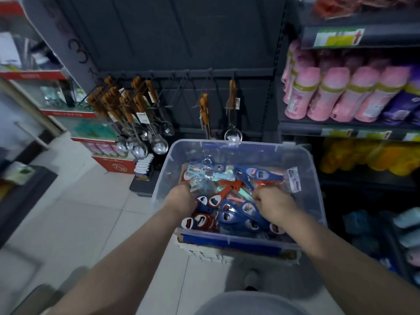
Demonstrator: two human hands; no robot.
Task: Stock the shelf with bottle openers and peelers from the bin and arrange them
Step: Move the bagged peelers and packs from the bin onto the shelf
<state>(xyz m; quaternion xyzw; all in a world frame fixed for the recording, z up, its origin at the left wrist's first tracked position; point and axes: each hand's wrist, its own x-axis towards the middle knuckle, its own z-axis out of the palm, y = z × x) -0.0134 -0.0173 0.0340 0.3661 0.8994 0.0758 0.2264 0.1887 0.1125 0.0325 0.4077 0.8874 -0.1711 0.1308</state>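
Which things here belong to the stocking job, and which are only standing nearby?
For the job: clear bin, blue bottle openers, red bottle openers, teal packets (perhaps peelers), empty hooks, left hand and right hand in the bin.

Just nearby: hanging ladles, pink packs, yellow packs.

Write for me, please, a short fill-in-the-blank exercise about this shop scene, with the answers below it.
1. The left hand and the right hand both reach into a clear plastic ____.
2. The bottle openers nearest the person are red and ____.
3. The rolled packs on the shelf at the right are ____.

Answers: bin; blue; pink.
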